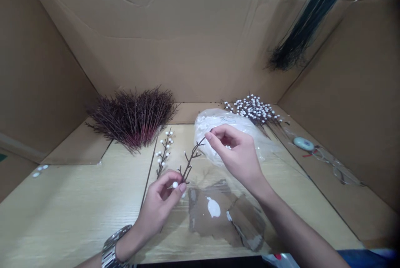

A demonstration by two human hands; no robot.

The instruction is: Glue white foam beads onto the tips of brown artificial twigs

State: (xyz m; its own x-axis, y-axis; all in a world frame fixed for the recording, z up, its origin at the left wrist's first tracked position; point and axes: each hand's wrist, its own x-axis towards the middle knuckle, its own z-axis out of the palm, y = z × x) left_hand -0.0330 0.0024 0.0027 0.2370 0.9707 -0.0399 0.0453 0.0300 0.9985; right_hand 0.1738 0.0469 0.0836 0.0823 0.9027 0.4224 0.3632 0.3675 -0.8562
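Note:
My left hand (164,197), with a metal watch on its wrist, pinches the lower part of a bare brown twig (188,164). A white ball (175,184) shows at its fingertips. The fingers of my right hand (234,151) are closed at the twig's upper tip; whether they also hold a ball is hidden. Just left of this twig lies another twig with white balls (164,151). Behind my right hand sits a clear plastic bag (209,120) of white balls. Below the hands is a brown cardboard piece (203,218) with a white glue puddle (213,207).
A heap of bare dark twigs (134,116) lies back left, and white-balled twigs (253,107) back right. Dark strands (309,26) hang upper right. A pale blue oval object (303,143) and glasses (343,172) lie right. Cardboard walls (187,43) surround the table (78,205).

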